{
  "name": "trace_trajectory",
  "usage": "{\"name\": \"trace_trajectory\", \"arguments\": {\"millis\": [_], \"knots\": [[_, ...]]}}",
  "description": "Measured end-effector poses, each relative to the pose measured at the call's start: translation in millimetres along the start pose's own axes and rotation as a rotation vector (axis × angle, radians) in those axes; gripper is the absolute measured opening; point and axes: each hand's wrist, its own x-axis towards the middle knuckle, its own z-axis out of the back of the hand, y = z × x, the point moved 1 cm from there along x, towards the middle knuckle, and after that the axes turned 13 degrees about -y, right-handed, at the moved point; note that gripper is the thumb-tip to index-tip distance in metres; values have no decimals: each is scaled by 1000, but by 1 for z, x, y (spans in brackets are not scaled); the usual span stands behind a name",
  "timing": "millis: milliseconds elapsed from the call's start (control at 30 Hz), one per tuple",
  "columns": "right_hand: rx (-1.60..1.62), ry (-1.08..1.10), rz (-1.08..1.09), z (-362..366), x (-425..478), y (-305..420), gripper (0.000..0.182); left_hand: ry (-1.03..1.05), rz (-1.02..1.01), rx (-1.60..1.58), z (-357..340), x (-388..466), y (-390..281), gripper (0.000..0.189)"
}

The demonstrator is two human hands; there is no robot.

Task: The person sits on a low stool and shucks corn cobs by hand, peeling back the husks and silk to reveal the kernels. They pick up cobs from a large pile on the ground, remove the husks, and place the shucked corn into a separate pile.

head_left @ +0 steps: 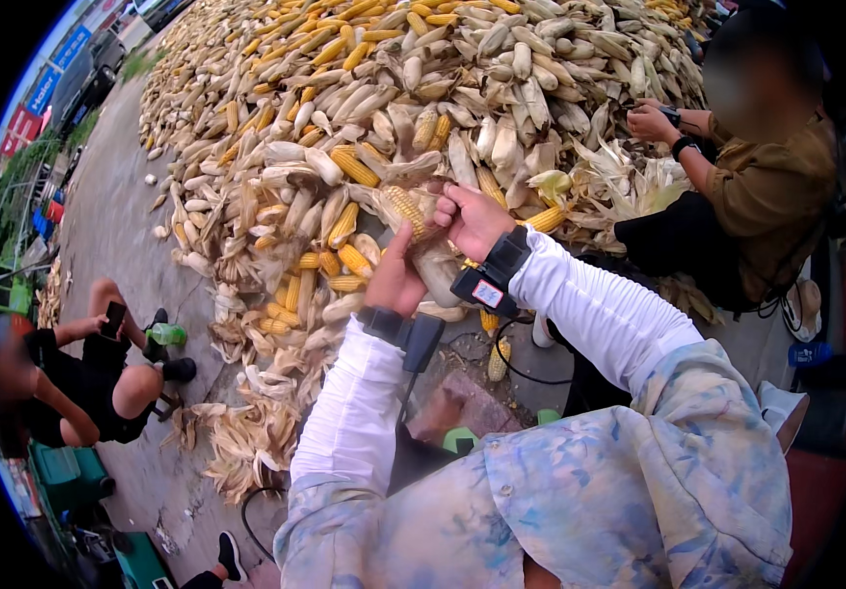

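Observation:
A partly husked ear of corn (404, 210) is held up in front of me, its pale yellow kernels bare on the near side. My left hand (398, 283) grips it from below, thumb up against the kernels. With curled fingers, my right hand (476, 221) pinches dry husk and brown silk (434, 188) near the ear's upper end. A loose pale husk (438, 278) hangs below, between my hands. Just beyond lie bare yellow ears (355, 168) and ears still in husks. Both wrists wear black devices with cables.
A large corn pile (364, 103) rises ahead. Stripped husks (254, 434) lie at left on the concrete (136, 243). One person (761, 162) sits close at right, hands near the pile; another (77, 383) sits left with a phone. A black cable (519, 377) loops below my right wrist.

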Motion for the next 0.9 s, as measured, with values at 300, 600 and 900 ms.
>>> {"name": "trace_trajectory", "arguments": {"millis": [300, 600, 900], "knots": [[-429, 155, -185, -3, -27, 1, 20, -10, -87, -7, 22, 9, -12, 42], [-621, 209, -316, 6, -38, -6, 19, -319, -325, -81, 59, 14, -46, 50], [-850, 234, -404, 35, -43, -34, 14, -317, -258, -94, 74, 8, -73, 44]]}}
